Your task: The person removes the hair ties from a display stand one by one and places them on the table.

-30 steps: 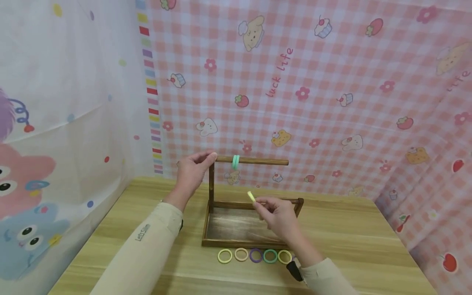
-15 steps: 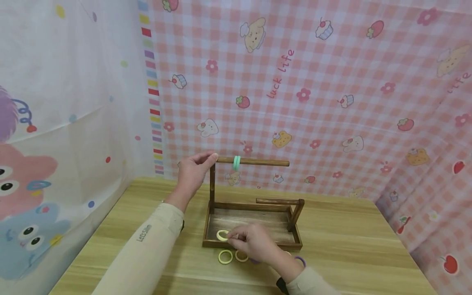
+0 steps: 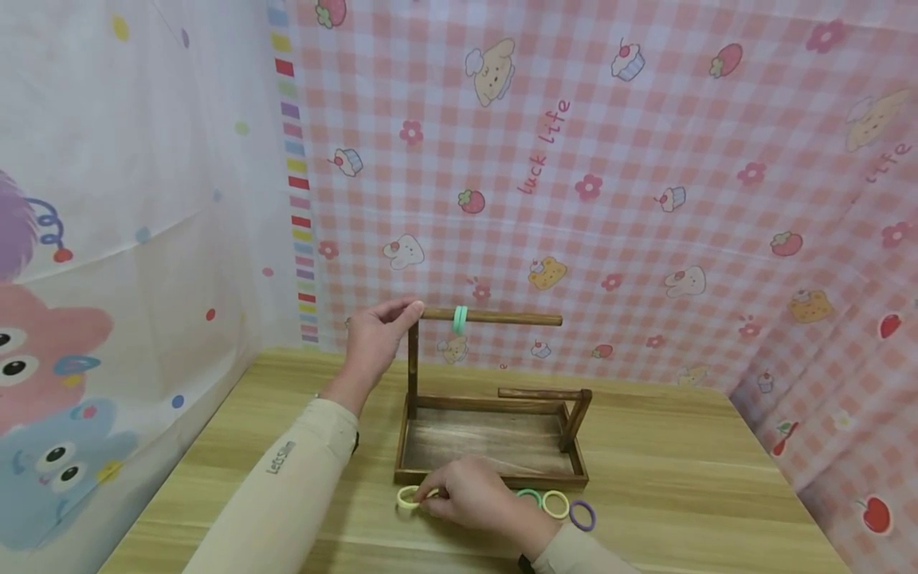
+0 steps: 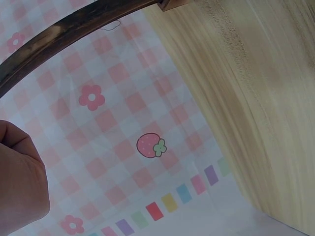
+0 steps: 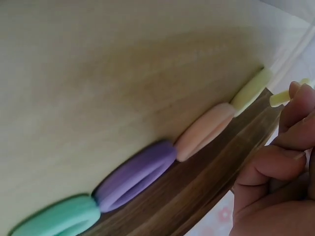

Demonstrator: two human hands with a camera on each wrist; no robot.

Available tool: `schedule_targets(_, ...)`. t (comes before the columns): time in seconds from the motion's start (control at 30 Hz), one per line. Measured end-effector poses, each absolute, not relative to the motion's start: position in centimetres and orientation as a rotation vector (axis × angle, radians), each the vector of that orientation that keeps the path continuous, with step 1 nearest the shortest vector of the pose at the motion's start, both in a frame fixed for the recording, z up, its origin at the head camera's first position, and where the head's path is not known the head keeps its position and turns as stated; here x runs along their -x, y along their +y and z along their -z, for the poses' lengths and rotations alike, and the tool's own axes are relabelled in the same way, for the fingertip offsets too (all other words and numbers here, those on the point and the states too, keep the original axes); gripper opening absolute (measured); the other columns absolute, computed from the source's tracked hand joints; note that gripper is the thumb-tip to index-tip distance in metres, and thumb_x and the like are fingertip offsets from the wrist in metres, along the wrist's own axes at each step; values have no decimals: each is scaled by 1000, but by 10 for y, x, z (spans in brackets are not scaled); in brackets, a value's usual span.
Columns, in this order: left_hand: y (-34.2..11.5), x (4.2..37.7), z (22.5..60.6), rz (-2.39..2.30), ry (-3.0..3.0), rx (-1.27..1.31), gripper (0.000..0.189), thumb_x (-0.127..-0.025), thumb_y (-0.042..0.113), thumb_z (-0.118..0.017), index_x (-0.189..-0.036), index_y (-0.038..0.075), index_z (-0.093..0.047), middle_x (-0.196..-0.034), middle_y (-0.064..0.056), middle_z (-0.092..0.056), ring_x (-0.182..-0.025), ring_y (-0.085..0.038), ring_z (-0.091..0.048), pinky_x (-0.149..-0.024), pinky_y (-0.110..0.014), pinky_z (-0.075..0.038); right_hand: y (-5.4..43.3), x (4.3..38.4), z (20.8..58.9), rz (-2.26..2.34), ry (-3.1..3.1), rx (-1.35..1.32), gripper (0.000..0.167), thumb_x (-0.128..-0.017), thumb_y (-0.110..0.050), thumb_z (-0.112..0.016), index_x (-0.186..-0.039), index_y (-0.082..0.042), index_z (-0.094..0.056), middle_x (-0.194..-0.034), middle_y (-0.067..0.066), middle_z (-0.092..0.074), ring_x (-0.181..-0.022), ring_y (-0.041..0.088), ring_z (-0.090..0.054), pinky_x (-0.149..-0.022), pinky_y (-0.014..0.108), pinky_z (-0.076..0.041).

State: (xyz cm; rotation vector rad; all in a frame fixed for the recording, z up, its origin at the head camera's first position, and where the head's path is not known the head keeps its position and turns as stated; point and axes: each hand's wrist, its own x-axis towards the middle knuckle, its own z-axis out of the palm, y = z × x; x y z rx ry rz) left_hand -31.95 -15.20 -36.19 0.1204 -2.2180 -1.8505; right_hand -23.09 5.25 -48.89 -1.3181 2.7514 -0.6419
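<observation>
My left hand [image 3: 376,339] pinches the top corner of the wooden rack [image 3: 413,367], where the upright post meets the upper bar. Two mint-green rings [image 3: 460,320] hang side by side on that bar. With thumb and fingers, my right hand [image 3: 466,494] pinches a pale yellow ring [image 3: 406,498] at the left end of the ring row, just in front of the rack's tray. In the right wrist view the row shows a green ring [image 5: 59,219], a purple ring [image 5: 135,174], a peach ring [image 5: 205,130] and a yellow ring [image 5: 252,92]; the hand mostly hides the last three in the head view.
A shorter, lower bar [image 3: 538,393] stands on the right of the rack, with no rings on it. Right of my right hand lie another yellow ring [image 3: 555,504] and a purple ring [image 3: 582,516]. Checked cloth [image 3: 645,239] hangs behind the wooden table [image 3: 660,462].
My right hand has carried the yellow ring from above the tray down and left, to the left end of the row. My left hand has stayed on the rack's corner.
</observation>
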Motion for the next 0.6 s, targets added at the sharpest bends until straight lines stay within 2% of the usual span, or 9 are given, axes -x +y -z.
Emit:
schedule_targets(0.37, -152, 320, 363, 1848, -2221, -124, 39, -97, 52, -77, -125, 26, -79, -126, 0, -75, -119, -22, -67, -99, -41, -54, 41, 234, 493, 581, 2776, 1237, 13, -97, -24, -81, -103, -34, -86, -91, -20, -81, -52, -15, -39, -48, 10, -33)
schedule_targets(0.5, -152, 320, 363, 1843, -2223, -111, 39, -98, 50, -76, -127, 25, -79, -128, -2, -75, -121, -23, -67, -102, -43, -54, 42, 235, 490, 617, 2764, 1242, 15, -97, -21, -80, -106, -31, -86, -91, -18, -81, -52, -15, -36, -47, 9, -31)
schedule_targets(0.6, -152, 320, 363, 1840, -2229, -114, 40, -98, 52, -76, -128, 25, -78, -129, -1, -75, -123, -22, -66, -104, -44, -54, 45, 236, 488, 692, 2735, 1225, 17, -97, -16, -78, -108, -26, -86, -86, -13, -81, -49, -13, -34, -47, 10, -30)
